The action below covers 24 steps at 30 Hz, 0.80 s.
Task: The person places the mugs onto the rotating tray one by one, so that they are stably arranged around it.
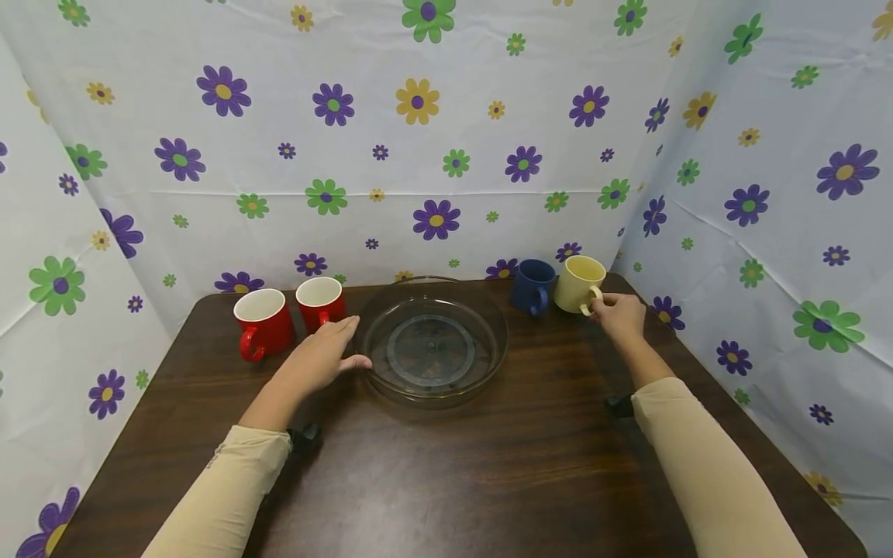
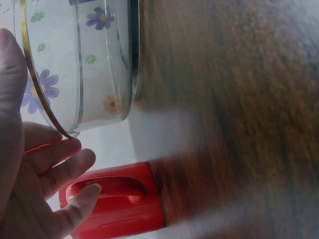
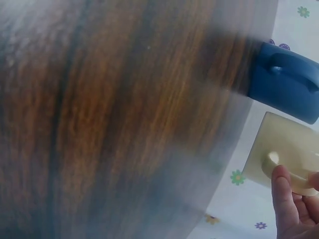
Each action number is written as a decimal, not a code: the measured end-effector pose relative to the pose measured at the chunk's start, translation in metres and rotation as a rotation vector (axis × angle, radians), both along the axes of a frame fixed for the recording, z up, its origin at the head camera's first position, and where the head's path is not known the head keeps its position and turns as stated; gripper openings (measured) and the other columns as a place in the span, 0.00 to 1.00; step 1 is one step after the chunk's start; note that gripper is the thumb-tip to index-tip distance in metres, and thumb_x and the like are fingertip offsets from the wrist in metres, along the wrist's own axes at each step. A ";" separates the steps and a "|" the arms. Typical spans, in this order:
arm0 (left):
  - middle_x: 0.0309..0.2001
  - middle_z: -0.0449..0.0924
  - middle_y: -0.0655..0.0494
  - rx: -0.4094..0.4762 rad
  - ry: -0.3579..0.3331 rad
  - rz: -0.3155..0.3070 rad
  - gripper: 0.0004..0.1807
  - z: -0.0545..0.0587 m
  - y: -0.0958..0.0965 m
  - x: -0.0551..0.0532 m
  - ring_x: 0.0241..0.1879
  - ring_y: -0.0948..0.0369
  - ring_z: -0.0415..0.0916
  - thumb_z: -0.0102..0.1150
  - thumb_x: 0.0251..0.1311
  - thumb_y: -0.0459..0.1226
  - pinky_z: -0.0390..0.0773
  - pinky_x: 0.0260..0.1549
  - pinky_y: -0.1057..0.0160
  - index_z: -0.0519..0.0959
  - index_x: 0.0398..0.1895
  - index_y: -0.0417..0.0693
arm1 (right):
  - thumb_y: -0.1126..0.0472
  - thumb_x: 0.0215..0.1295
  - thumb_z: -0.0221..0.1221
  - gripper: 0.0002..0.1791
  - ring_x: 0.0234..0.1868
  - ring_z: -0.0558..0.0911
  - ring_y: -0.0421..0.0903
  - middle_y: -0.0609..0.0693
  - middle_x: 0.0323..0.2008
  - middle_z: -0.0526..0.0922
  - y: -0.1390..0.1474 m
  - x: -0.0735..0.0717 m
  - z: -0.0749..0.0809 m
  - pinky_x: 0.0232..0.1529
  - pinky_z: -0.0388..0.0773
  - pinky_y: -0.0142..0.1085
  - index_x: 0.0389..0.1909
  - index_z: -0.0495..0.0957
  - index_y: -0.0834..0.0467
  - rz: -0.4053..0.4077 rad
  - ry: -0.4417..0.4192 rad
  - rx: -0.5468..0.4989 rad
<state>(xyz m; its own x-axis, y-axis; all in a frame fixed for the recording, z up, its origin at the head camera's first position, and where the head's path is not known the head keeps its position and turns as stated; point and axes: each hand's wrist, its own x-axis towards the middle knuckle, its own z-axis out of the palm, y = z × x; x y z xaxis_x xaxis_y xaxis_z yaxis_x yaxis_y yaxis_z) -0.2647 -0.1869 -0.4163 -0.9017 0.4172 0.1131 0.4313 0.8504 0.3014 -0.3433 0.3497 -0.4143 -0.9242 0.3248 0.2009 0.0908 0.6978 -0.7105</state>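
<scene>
My right hand [image 1: 619, 316] pinches the handle of a pale yellow mug [image 1: 576, 284] at the back right. In the right wrist view, thumb and fingers close on that handle, and cloth shows between the mug's base [image 3: 255, 142] and the tabletop. A dark blue mug [image 1: 532, 287] stands just left of it, handle facing me. At the left rim of a clear, smoky glass bowl [image 1: 491, 364] is my left hand [image 1: 319, 358], its fingers extended and thumb spread. Behind those fingers stands a red mug [image 1: 322, 301] with a white inside, partly hidden.
Another red mug [image 1: 268, 329] stands at the far left, handle toward me. All of it is on a dark wood-grain table [image 1: 446, 480]. White flowered cloth [image 1: 377, 225] hangs along the back and both sides, close to the table's edges.
</scene>
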 end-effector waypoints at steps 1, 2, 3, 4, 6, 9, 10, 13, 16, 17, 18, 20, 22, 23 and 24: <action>0.73 0.62 0.32 0.001 0.001 -0.002 0.49 0.000 0.000 0.000 0.72 0.35 0.60 0.66 0.62 0.54 0.62 0.67 0.36 0.60 0.74 0.30 | 0.58 0.73 0.58 0.19 0.31 0.85 0.42 0.62 0.39 0.89 0.000 0.000 0.001 0.23 0.74 0.24 0.54 0.83 0.68 -0.001 -0.001 0.001; 0.73 0.62 0.32 0.002 0.002 -0.003 0.49 -0.001 0.000 0.000 0.72 0.35 0.60 0.66 0.62 0.54 0.62 0.67 0.36 0.60 0.74 0.30 | 0.58 0.73 0.58 0.19 0.32 0.85 0.43 0.62 0.38 0.89 0.000 0.001 0.002 0.24 0.74 0.24 0.54 0.83 0.68 0.000 -0.001 0.005; 0.73 0.62 0.31 0.004 0.004 -0.003 0.49 -0.001 0.000 0.000 0.72 0.35 0.60 0.66 0.62 0.54 0.62 0.67 0.35 0.60 0.74 0.29 | 0.58 0.73 0.58 0.19 0.33 0.86 0.45 0.62 0.39 0.89 0.000 0.002 0.002 0.24 0.74 0.25 0.54 0.83 0.68 0.000 -0.002 0.006; 0.73 0.62 0.31 0.005 0.006 -0.004 0.49 -0.002 0.000 0.000 0.72 0.35 0.60 0.66 0.62 0.54 0.62 0.67 0.35 0.61 0.74 0.29 | 0.58 0.73 0.58 0.19 0.34 0.85 0.46 0.62 0.39 0.89 0.000 0.002 0.003 0.24 0.74 0.25 0.54 0.83 0.67 -0.002 -0.003 0.007; 0.73 0.62 0.31 0.005 0.009 -0.004 0.49 -0.003 0.000 -0.001 0.72 0.35 0.60 0.66 0.62 0.54 0.62 0.67 0.35 0.61 0.74 0.30 | 0.58 0.73 0.57 0.19 0.35 0.85 0.48 0.63 0.39 0.89 -0.001 0.003 0.005 0.24 0.74 0.26 0.54 0.83 0.67 -0.004 -0.004 0.001; 0.73 0.62 0.32 0.004 0.009 -0.005 0.48 -0.003 0.000 -0.001 0.72 0.35 0.60 0.66 0.62 0.54 0.62 0.67 0.35 0.61 0.74 0.30 | 0.58 0.73 0.57 0.19 0.36 0.86 0.50 0.64 0.40 0.88 -0.001 0.003 0.007 0.24 0.74 0.26 0.55 0.82 0.68 0.002 -0.006 -0.021; 0.73 0.62 0.32 0.002 0.008 -0.004 0.49 -0.003 0.000 -0.001 0.72 0.35 0.60 0.66 0.62 0.54 0.62 0.67 0.35 0.61 0.74 0.30 | 0.58 0.73 0.57 0.19 0.36 0.87 0.51 0.64 0.40 0.88 -0.001 0.003 0.007 0.24 0.74 0.25 0.55 0.82 0.68 0.003 -0.008 -0.028; 0.73 0.62 0.32 0.001 0.005 -0.002 0.49 -0.001 -0.001 -0.001 0.72 0.35 0.60 0.66 0.62 0.54 0.62 0.67 0.35 0.61 0.74 0.30 | 0.59 0.74 0.57 0.19 0.37 0.88 0.53 0.65 0.41 0.88 -0.001 0.002 0.009 0.24 0.75 0.25 0.55 0.82 0.70 0.017 -0.007 -0.059; 0.73 0.62 0.32 -0.001 -0.001 0.004 0.49 0.000 -0.001 0.000 0.71 0.35 0.60 0.66 0.62 0.54 0.63 0.67 0.35 0.61 0.74 0.29 | 0.58 0.74 0.57 0.20 0.39 0.88 0.54 0.66 0.42 0.87 -0.003 0.003 0.012 0.25 0.76 0.24 0.56 0.81 0.69 0.030 -0.010 -0.077; 0.73 0.62 0.32 -0.002 -0.003 0.004 0.48 0.000 -0.001 0.000 0.71 0.35 0.60 0.66 0.62 0.54 0.63 0.67 0.35 0.61 0.74 0.29 | 0.58 0.74 0.57 0.20 0.39 0.88 0.53 0.66 0.42 0.87 -0.003 0.003 0.013 0.25 0.76 0.24 0.56 0.81 0.69 0.033 -0.011 -0.080; 0.73 0.62 0.32 -0.001 -0.005 0.004 0.48 0.000 0.000 0.000 0.71 0.34 0.60 0.66 0.63 0.54 0.63 0.67 0.35 0.61 0.74 0.29 | 0.57 0.74 0.57 0.20 0.38 0.87 0.52 0.66 0.43 0.87 -0.004 0.004 0.014 0.26 0.76 0.24 0.56 0.81 0.69 0.031 -0.014 -0.078; 0.73 0.62 0.32 -0.004 -0.007 0.003 0.48 0.000 0.000 0.000 0.71 0.35 0.60 0.65 0.63 0.55 0.63 0.67 0.35 0.61 0.74 0.30 | 0.57 0.75 0.57 0.20 0.37 0.87 0.49 0.65 0.43 0.87 -0.005 0.005 0.015 0.26 0.76 0.25 0.56 0.82 0.68 0.027 -0.018 -0.077; 0.73 0.62 0.32 -0.006 -0.007 0.001 0.49 0.000 0.000 -0.001 0.72 0.35 0.60 0.65 0.63 0.55 0.63 0.67 0.35 0.61 0.74 0.30 | 0.57 0.75 0.56 0.20 0.34 0.85 0.47 0.65 0.42 0.87 -0.005 0.005 0.017 0.26 0.76 0.26 0.56 0.82 0.68 0.019 -0.019 -0.070; 0.73 0.62 0.32 -0.006 -0.007 0.001 0.49 0.000 0.001 -0.001 0.72 0.35 0.60 0.65 0.63 0.55 0.63 0.67 0.35 0.61 0.74 0.30 | 0.57 0.75 0.56 0.20 0.34 0.85 0.45 0.64 0.42 0.87 -0.005 0.005 0.017 0.26 0.76 0.26 0.56 0.82 0.68 0.017 -0.019 -0.064; 0.73 0.62 0.32 -0.006 -0.007 -0.001 0.49 0.000 0.001 -0.001 0.71 0.35 0.60 0.65 0.63 0.55 0.63 0.67 0.35 0.61 0.74 0.30 | 0.57 0.75 0.56 0.20 0.33 0.84 0.45 0.64 0.41 0.87 -0.004 0.006 0.018 0.26 0.76 0.27 0.56 0.82 0.67 0.014 -0.018 -0.058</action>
